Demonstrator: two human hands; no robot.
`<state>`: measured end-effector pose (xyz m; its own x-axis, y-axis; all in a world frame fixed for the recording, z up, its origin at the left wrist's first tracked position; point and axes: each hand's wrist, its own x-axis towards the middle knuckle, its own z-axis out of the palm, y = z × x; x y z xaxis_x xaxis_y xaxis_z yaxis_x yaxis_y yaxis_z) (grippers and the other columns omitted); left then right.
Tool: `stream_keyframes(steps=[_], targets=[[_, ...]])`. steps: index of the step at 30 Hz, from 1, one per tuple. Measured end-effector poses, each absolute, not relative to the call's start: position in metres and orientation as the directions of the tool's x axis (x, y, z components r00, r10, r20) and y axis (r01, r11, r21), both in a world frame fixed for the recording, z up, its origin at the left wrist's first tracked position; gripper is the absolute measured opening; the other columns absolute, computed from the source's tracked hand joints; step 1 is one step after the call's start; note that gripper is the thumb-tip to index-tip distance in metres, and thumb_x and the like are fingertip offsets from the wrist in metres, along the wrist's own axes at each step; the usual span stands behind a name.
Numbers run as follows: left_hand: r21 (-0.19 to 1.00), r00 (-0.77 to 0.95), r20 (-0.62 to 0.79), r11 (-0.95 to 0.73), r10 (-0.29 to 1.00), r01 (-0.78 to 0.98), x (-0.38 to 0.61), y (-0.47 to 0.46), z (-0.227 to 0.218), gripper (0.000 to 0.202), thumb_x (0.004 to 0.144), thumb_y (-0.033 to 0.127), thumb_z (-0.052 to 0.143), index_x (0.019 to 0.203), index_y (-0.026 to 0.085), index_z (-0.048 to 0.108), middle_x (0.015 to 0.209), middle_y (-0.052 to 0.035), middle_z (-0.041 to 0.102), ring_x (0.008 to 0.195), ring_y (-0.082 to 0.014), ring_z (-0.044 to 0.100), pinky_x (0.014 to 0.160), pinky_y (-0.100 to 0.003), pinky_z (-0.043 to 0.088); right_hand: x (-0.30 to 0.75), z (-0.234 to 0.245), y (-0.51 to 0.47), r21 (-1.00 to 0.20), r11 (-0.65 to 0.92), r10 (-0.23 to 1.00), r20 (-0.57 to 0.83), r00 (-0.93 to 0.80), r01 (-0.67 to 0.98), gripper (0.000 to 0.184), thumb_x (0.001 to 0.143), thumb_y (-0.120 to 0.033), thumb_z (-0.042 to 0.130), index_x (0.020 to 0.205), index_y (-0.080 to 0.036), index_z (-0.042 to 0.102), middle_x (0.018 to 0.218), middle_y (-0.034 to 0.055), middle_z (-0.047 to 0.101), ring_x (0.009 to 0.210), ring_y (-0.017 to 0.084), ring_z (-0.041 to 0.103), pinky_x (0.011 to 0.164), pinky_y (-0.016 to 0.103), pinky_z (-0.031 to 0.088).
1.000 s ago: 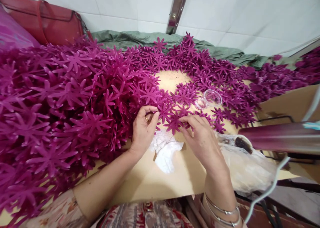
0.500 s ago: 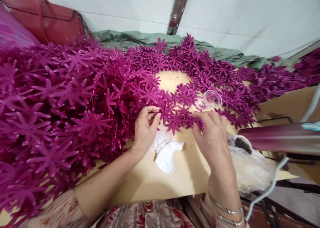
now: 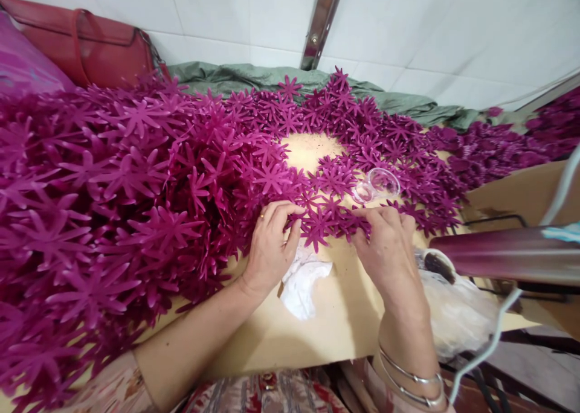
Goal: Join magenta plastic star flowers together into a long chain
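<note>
Purple star-shaped artificial flower pieces point(image 3: 317, 224) lie on the tan board point(image 3: 335, 328) between my hands. My left hand point(image 3: 274, 244) is at their left side, fingertips touching the edge of the pieces. Its thumb and fingers are curled but apart, with purple petals showing behind the gap. My right hand point(image 3: 385, 244) pinches the edge of a purple flower piece point(image 3: 356, 221) between thumb and forefinger; part of that piece is hidden by the fingers. Below the pieces lies a crumpled white tissue point(image 3: 304, 289).
A deep heap of purple flower pieces point(image 3: 90, 171) fills the left. Clear plastic rings point(image 3: 383, 182) lie beyond my right hand. At right are a purple cylinder point(image 3: 502, 253), a tape roll point(image 3: 439, 265), a plastic bag point(image 3: 462, 322) and a pale cable point(image 3: 489, 334). A red handbag point(image 3: 90, 48) stands behind.
My left hand has moved right and its thumb and fingertips have come apart. My right hand has shifted slightly, still pinching at the flower pieces. The view has tilted a little.
</note>
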<state>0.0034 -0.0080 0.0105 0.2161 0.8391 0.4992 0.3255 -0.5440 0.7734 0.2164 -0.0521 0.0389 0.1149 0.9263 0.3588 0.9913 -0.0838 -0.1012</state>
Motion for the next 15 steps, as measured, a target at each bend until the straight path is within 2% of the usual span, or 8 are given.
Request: stream_keyframes(steps=[4,7,11,15], targets=[[0.775,0.325,0.525,-0.600,0.787,0.201,0.005,-0.013,0.013,0.016,0.098,0.011,0.055,0.111,0.019,0.063,0.106,-0.0058,0.069,0.102,-0.0170,0.066,0.092,-0.031,0.054,0.217,0.030,-0.048,-0.043,-0.103,0.936,0.333,0.111,0.994,0.037,0.087,-0.011,0.055,0.121,-0.011,0.071,0.115,0.0195,0.067,0.106,0.036,0.057,0.095,0.053,0.046],[0.761,0.402,0.533,-0.630,0.745,0.157,0.006,-0.014,0.013,0.015,0.098,0.011,0.056,0.109,0.018,0.063,0.101,-0.0049,0.071,0.097,-0.0158,0.067,0.089,-0.029,0.055,0.214,0.026,-0.046,-0.055,-0.107,0.948,0.294,0.118,0.993,0.037,0.089,-0.011,0.053,0.122,-0.011,0.071,0.114,0.0188,0.068,0.105,0.035,0.059,0.096,0.053,0.049],[0.766,0.392,0.537,-0.627,0.747,0.145,0.006,-0.013,0.012,0.015,0.098,0.010,0.056,0.107,0.019,0.064,0.099,-0.0043,0.071,0.095,-0.0153,0.067,0.088,-0.029,0.055,0.210,0.026,-0.046,-0.113,-0.114,0.947,0.289,0.143,0.987,0.039,0.090,-0.009,0.050,0.122,-0.010,0.072,0.115,0.0192,0.070,0.108,0.035,0.063,0.098,0.051,0.052],[0.781,0.372,0.528,-0.609,0.764,0.143,0.006,-0.013,0.012,0.015,0.097,0.011,0.057,0.107,0.019,0.065,0.099,-0.0040,0.071,0.096,-0.0148,0.068,0.087,-0.029,0.056,0.211,0.035,-0.046,-0.246,-0.156,0.891,0.383,0.244,0.957,0.040,0.093,-0.011,0.044,0.122,-0.012,0.072,0.111,0.0184,0.075,0.105,0.033,0.068,0.097,0.050,0.054]])
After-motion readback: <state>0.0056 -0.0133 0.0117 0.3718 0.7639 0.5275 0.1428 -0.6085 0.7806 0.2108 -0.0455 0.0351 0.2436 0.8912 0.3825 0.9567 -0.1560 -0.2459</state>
